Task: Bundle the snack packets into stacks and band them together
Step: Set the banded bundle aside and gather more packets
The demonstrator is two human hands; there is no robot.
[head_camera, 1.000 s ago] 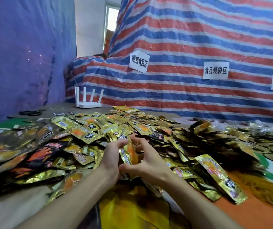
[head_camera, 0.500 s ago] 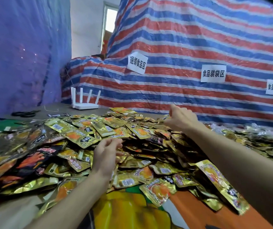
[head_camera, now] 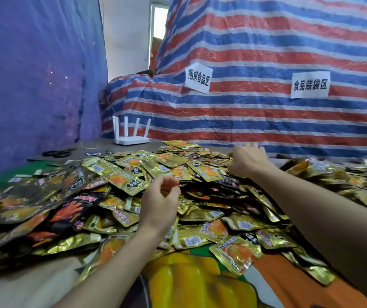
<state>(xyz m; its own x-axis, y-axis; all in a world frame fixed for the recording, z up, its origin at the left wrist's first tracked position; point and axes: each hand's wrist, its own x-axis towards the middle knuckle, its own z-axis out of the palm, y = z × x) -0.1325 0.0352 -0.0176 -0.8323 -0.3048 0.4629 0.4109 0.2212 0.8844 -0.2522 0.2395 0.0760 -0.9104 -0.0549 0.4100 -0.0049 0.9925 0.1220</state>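
Nearest, a printed table cover [head_camera: 200,285] shows bare at the edge of the heap of snack packets [head_camera: 124,181]: flat, glossy gold foil pouches with orange pictures, and some darker ones. They lie loose and overlapping at all angles, with no stack or band to be seen. The left hand [head_camera: 159,201] hovers over the heap's middle, fingers loosely curled, with nothing in it. Farther out, the right hand [head_camera: 248,160] is down on packets at the far edge; I cannot tell whether it grips one. This looks like the gathering step, and the next move likely calls for collecting matching packets and squaring them together. Beyond stand a white router [head_camera: 131,138] and a striped tarp [head_camera: 267,121].
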